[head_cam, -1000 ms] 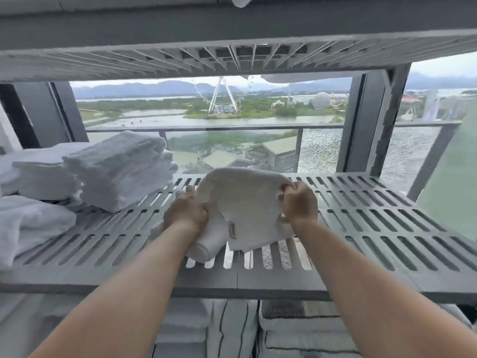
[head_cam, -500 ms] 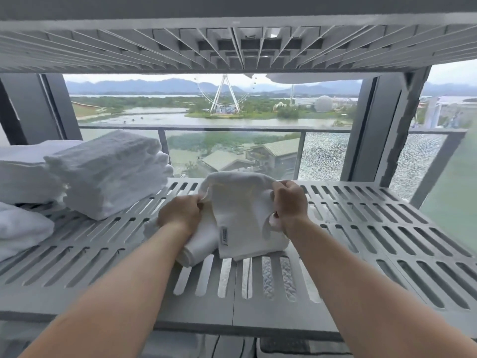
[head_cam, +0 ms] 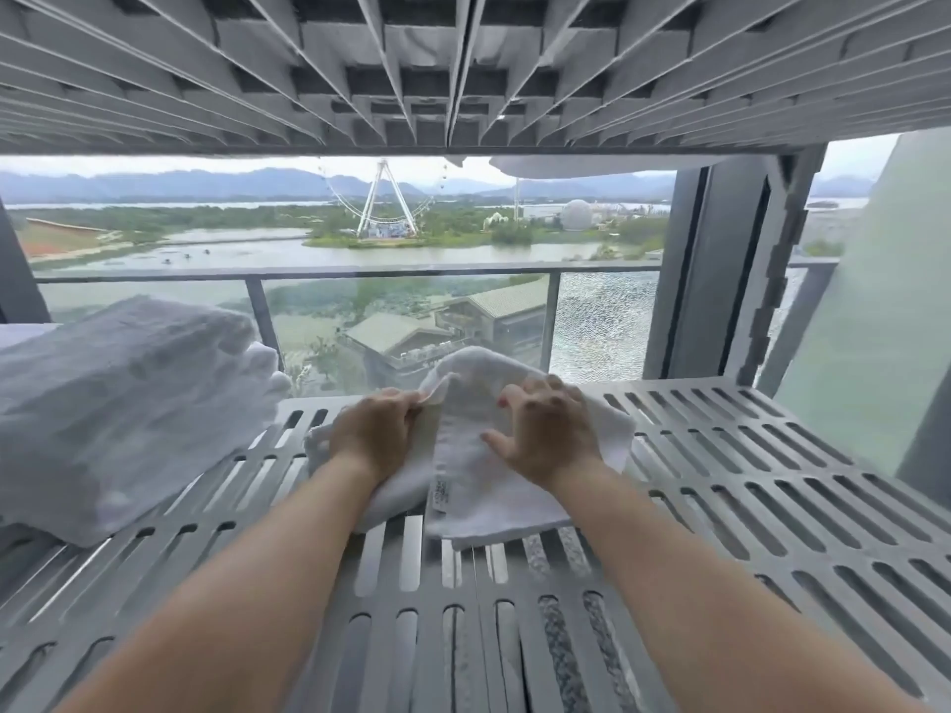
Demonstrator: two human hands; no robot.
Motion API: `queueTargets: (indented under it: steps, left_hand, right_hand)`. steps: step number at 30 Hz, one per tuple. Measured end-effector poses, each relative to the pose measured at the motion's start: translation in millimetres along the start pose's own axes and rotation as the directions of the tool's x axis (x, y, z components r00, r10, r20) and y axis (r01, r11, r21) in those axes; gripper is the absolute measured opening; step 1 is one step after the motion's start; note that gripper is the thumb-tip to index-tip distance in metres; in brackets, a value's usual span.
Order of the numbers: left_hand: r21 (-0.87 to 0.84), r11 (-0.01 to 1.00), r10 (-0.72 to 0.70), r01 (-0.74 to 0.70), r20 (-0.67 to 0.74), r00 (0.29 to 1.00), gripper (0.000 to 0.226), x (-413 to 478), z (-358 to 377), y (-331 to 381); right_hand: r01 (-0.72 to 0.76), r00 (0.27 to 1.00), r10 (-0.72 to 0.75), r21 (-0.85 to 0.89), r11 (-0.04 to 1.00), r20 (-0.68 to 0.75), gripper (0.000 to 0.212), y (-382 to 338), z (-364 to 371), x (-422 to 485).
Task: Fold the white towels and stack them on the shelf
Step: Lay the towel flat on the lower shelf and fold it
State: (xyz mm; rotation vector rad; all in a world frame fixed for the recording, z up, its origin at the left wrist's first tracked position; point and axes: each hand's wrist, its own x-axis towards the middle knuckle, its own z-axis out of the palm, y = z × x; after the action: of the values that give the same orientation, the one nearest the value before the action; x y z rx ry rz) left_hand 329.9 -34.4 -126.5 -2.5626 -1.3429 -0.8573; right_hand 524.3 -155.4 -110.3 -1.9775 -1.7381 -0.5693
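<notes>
**Towel pinned flat on the slatted shelf**

Head view: a white towel [head_cam: 494, 486], partly folded, lies on the grey slatted shelf [head_cam: 746, 506] near its middle, its small sewn label facing up at the front edge. The left hand [head_cam: 373, 434] pinches a raised fold of the cloth between thumb and fingers at the towel's far-left side. The right hand [head_cam: 545, 434] lies spread on top of the towel, fingers apart and lightly bent, pressing down and gripping nothing. A stack of folded towels [head_cam: 118, 403] sits on the same shelf to the left, apart from the towel being worked. An upper shelf [head_cam: 463, 69] spans overhead. Beyond the glass, a Ferris wheel [head_cam: 383, 203] stands by water.
</notes>
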Motion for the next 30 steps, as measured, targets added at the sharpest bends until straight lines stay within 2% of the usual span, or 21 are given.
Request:
queueTargets:
  steps: [2, 6, 9, 11, 17, 19, 21, 23, 25, 26, 28, 30]
  left_hand:
    - [0.000, 1.000, 0.029, -0.029, -0.096, 0.995, 0.033, 3.8, 2.8, -0.1]
    - [-0.101, 0.994, 0.023, -0.040, -0.163, 0.986, 0.024, 9.4, -0.1, 4.7]
    - [-0.143, 0.984, 0.078, -0.106, -0.183, 0.980, 0.019, 10.5, -5.2, 13.9]
    - [-0.177, 0.973, 0.115, -0.147, -0.180, 0.977, 0.018, 8.0, -8.1, 23.1]
    - [-0.228, 0.968, 0.071, -0.101, -0.137, 0.988, 0.042, -0.9, -20.8, 61.3]
    - [-0.215, 0.972, 0.068, -0.090, -0.108, 0.992, 0.049, -7.1, -24.7, 73.8]
    - [-0.224, 0.969, 0.082, -0.101, -0.090, 0.993, 0.049, -14.4, -28.8, 86.9]
    - [-0.262, 0.953, 0.145, -0.151, -0.045, 0.988, 0.045, -23.3, -30.5, 101.5]
    - [-0.241, 0.950, 0.213, -0.198, 0.038, 0.976, 0.044, -32.7, -28.0, 112.9]
    - [-0.198, 0.955, 0.240, -0.220, 0.083, 0.967, 0.038, -38.9, -25.9, 118.0]
    - [-0.091, 0.976, 0.212, -0.198, 0.182, 0.960, 0.024, -53.5, -23.4, 126.2]
    - [0.081, 0.989, 0.100, -0.122, 0.236, 0.967, 0.017, -65.5, -24.4, 128.8]
  right_hand:
    - [-0.118, 0.987, 0.120, -0.028, 0.993, 0.102, 0.039, 0.0, 5.4, 0.7]
    - [-0.249, 0.958, 0.268, -0.165, 0.954, 0.103, 0.034, 14.7, 7.6, 6.1]
    - [-0.259, 0.962, 0.266, -0.107, 0.960, 0.057, 0.022, 24.9, 8.0, 11.1]
    - [-0.257, 0.965, 0.260, -0.074, 0.963, 0.023, 0.024, 31.5, 9.0, 15.5]
    - [-0.308, 0.947, 0.313, -0.071, 0.949, 0.073, 0.024, 50.5, 3.6, 36.5]
    - [-0.296, 0.954, 0.297, -0.034, 0.955, 0.045, 0.024, 59.7, 1.6, 40.6]
    - [-0.220, 0.975, 0.217, 0.063, 0.974, 0.046, 0.029, 66.8, 2.3, 45.5]
    - [-0.107, 0.984, 0.083, 0.150, 0.983, 0.155, 0.036, 70.5, 8.3, 47.9]
    - [-0.026, 0.952, -0.016, 0.134, 0.991, 0.307, 0.045, 74.4, 17.6, 46.6]
    - [0.006, 0.940, -0.040, 0.101, 0.995, 0.338, 0.046, 76.8, 22.1, 44.1]
    - [0.038, 0.956, -0.058, 0.076, 0.996, 0.287, 0.040, 81.8, 30.0, 33.1]
    - [0.019, 0.980, -0.044, 0.128, 0.992, 0.196, 0.028, 82.1, 33.1, 18.2]
